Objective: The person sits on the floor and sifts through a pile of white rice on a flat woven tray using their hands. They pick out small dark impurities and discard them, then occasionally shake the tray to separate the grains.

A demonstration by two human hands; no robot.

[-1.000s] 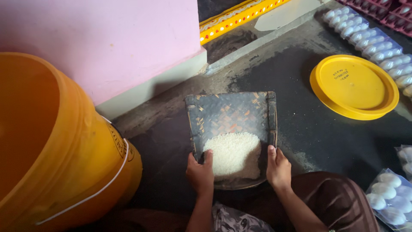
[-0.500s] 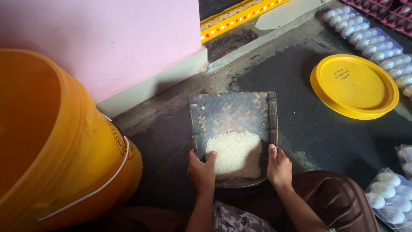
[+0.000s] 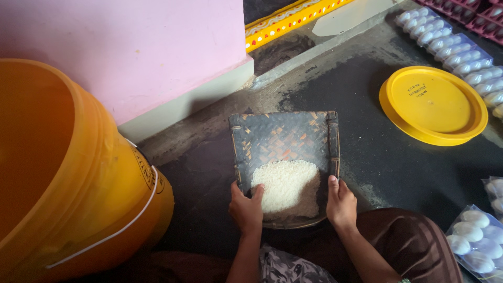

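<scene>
A dark woven winnowing tray (image 3: pixel 285 137) rests low over the dark floor in front of me. A heap of white rice (image 3: pixel 287 186) lies in its near half. My left hand (image 3: pixel 246 208) grips the tray's near left edge, fingers curled over the rim beside the rice. My right hand (image 3: pixel 340 202) grips the near right edge, thumb along the side wall. Both forearms reach up from the bottom of the view over my lap.
A big orange bucket (image 3: pixel 78 178) with a white wire handle stands at the left. A round yellow lid (image 3: pixel 434 104) lies at the right. Clear bags of white eggs (image 3: pixel 474 230) sit at the right edge and top right. A pink wall (image 3: pixel 131 47) is behind.
The tray with the rice has shifted very slightly; both hands keep their hold on its near edge.
</scene>
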